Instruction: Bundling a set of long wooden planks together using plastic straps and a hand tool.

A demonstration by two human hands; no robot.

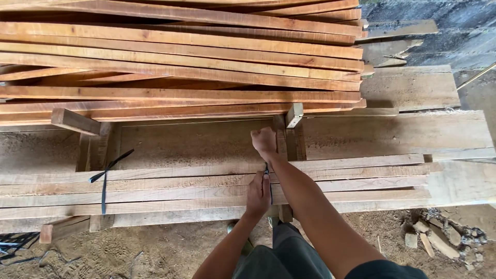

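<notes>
Right hand is a closed fist, fingers curled tight around the upper end of a thin black strap, up against the short upright wood blocks at the far edge of the front bundle. Left hand lies flat-ish on the near planks, fingers together and pressing down, touching the same strap where it crosses the boards. Can't tell whether the left fingers actually pinch the strap or only pin it.

Strap runs near-vertical between the two hands, across the width of the front bundle, roughly mid-length of the boards.

Second black strap sits further left on the same bundle, already wrapped, loose tail sticking up and to the right.

Front bundle: long narrow rough-sawn planks, pale, dusted with sawdust, laid side by side on wood cross blocks. Behind it a wide flat board, also sawdust-covered.

Rear stack: longer boards, warmer orange-brown, several layers, slightly fanned, ends ragged on the right.

Ground is packed dirt with sawdust; wood offcuts and rubble lower right, loose black strapping lower left. Dark trousers visible between the arms.
</notes>
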